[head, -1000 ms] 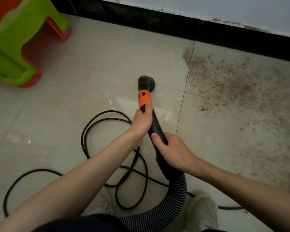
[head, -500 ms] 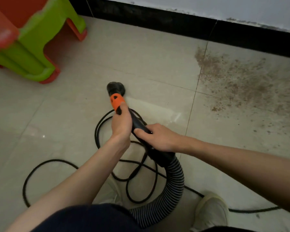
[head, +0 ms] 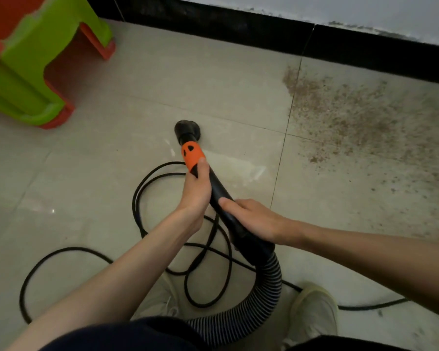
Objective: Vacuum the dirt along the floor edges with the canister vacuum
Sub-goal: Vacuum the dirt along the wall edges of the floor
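Both hands wrapped round the wand [head: 219, 196] — left hand [head: 197, 188] near the orange collar, right hand [head: 254, 219] lower. Best swing nozzle [head: 187, 130] rightward into dirt [head: 352, 115] — low, flat, hugging the baseboard [head: 238, 26].

Nozzle [head: 187, 129] back rightward (toward dirt [head: 352, 117])

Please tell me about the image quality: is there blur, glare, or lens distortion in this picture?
Head view: the green stool is smeared by motion blur; the baseboard bows from wide-angle distortion; soft glare lies on the tile beside the nozzle; corners darken; both hands look fairly sharp.
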Available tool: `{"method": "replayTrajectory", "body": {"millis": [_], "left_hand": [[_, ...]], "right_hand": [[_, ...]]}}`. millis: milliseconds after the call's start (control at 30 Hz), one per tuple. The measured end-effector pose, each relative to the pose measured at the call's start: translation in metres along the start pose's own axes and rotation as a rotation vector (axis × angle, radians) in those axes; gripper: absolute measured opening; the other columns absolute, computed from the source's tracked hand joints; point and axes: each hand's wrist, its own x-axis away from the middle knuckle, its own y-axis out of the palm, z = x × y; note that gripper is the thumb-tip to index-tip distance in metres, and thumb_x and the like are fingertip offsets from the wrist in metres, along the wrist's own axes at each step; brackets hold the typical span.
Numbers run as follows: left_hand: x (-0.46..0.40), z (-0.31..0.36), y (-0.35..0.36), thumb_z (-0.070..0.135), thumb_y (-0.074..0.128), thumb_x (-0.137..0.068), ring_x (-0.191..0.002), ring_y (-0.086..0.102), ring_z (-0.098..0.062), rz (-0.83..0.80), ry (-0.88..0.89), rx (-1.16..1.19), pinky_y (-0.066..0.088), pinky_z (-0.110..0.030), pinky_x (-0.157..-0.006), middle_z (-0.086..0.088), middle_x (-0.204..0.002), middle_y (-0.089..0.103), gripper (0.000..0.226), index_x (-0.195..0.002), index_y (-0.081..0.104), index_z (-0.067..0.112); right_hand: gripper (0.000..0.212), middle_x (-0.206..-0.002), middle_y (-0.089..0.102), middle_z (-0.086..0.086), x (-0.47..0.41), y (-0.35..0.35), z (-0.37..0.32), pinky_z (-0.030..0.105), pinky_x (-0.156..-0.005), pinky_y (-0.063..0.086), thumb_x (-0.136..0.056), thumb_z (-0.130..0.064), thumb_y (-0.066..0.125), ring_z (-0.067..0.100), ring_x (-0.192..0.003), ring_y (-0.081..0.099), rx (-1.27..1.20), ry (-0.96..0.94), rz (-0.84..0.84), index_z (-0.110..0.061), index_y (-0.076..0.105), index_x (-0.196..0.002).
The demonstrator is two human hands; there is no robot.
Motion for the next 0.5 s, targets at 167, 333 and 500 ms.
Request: {"method": "replayTrajectory", "body": {"millis": [167,333,500], "left_hand": [[0.009,-0.006,0.037,0.048,0.035,-0.099,-0.092,0.057,-0.019,-0.269,-0.03,-0.127,0.046,-0.035,-0.091,-0.003,-0.091,0.058,0.05,-0.124,0.048,0.007],[0.018,-0.011,0.05,0.047,0.034,-0.099,-0.086,0.055,-0.015,-0.324,0.002,-0.206,0.044,-0.027,-0.079,-0.001,-0.087,0.056,0.044,-0.114,0.052,0.01],[0.032,-0.021,0.039,0.049,0.034,-0.098,-0.087,0.056,-0.019,-0.319,-0.057,-0.218,0.047,-0.033,-0.084,-0.005,-0.09,0.056,0.045,-0.114,0.052,0.01]], "right_hand": [[0.04,-0.064,0.067,0.012,0.025,-0.008,0.013,0.037,-0.061,0.058,-0.103,-0.044,0.033,0.025,-0.054,0.065,-0.411,0.084,0.048,-0.01,0.052,-0.094],[0.04,-0.055,0.065,0.01,0.041,-0.007,0.02,0.026,-0.049,0.053,-0.105,-0.042,0.029,0.023,-0.047,0.063,-0.49,0.088,0.094,-0.009,0.047,-0.092],[0.044,-0.057,0.064,0.011,0.052,0.002,0.025,0.028,-0.052,0.055,-0.104,-0.044,0.028,0.025,-0.048,0.063,-0.467,0.111,0.028,-0.008,0.049,-0.088]]}}
